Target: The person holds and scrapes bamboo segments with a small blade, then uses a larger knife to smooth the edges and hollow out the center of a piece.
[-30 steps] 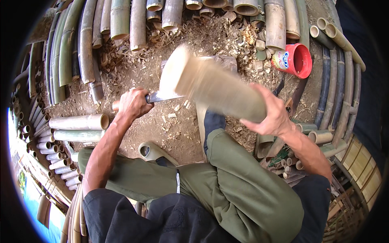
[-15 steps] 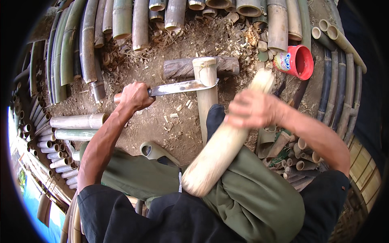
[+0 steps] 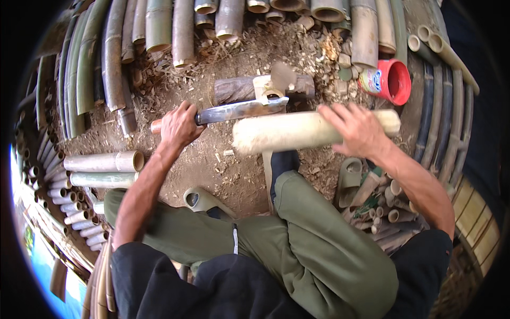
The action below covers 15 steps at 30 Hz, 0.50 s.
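At the far left, cut bamboo tubes lie on the dirt beside a stack of long green poles. The left hand is clenched around the handle of a broad-bladed knife, whose blade runs rightward and sits on the top of an upright bamboo piece that stands in front of a dark log. Just below the blade, a pale wooden club lies almost level; the right hand grasps it near its right end, fingers spread over it. A red plastic cup lies on its side further right, among more bamboo.
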Available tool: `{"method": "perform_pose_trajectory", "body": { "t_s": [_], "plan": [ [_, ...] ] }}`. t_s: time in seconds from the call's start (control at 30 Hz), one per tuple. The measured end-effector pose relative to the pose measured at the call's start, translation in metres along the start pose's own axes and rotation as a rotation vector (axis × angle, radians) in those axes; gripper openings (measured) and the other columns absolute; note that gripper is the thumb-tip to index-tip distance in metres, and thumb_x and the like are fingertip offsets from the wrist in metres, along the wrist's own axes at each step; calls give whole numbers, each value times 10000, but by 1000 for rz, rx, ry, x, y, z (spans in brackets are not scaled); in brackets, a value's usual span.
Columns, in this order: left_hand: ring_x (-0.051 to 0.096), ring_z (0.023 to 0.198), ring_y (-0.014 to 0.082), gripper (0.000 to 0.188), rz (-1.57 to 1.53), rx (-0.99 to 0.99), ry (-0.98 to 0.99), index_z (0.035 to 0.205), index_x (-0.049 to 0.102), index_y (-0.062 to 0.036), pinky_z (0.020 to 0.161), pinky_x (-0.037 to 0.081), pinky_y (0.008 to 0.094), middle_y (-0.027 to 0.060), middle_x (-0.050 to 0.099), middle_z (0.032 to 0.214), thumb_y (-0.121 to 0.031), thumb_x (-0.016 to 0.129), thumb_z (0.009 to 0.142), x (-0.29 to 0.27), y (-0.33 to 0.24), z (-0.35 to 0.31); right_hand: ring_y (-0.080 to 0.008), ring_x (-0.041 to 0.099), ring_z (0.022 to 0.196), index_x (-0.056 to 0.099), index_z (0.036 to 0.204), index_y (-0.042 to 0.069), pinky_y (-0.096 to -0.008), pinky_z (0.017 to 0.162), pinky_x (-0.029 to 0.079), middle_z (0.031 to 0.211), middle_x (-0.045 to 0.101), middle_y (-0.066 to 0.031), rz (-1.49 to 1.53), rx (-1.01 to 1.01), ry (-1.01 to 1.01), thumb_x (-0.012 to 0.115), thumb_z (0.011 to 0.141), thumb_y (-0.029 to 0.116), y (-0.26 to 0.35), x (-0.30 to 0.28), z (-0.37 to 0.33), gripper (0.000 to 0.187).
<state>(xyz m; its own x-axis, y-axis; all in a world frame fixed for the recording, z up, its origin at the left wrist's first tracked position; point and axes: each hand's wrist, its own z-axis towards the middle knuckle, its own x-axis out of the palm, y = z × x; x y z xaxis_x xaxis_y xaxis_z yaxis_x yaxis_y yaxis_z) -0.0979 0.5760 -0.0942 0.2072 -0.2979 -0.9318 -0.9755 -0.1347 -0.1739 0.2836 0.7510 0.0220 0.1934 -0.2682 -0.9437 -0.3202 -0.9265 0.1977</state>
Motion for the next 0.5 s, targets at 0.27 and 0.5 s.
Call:
{"method": "perform_pose_trajectory", "body": {
  "t_s": [0.27,0.5],
  "plan": [
    [564,546,146,728,-548,-456,191,821,621,-75,475,476,341,48,592,640,-793,497,826,-15,14,19,-323,666,879,552,1278,33,-412,782,566,1110,638,-169,512,118,-53,839,533,240,72,11,-72,825],
    [459,474,106,845,-217,-164,453,868,736,-74,419,350,336,-30,459,537,-872,477,759,-65,37,60,-332,642,1105,414,1386,-14,-404,921,530,1222,611,-232,810,542,-252,855,654,228,59,-8,-69,889]
  ]
}}
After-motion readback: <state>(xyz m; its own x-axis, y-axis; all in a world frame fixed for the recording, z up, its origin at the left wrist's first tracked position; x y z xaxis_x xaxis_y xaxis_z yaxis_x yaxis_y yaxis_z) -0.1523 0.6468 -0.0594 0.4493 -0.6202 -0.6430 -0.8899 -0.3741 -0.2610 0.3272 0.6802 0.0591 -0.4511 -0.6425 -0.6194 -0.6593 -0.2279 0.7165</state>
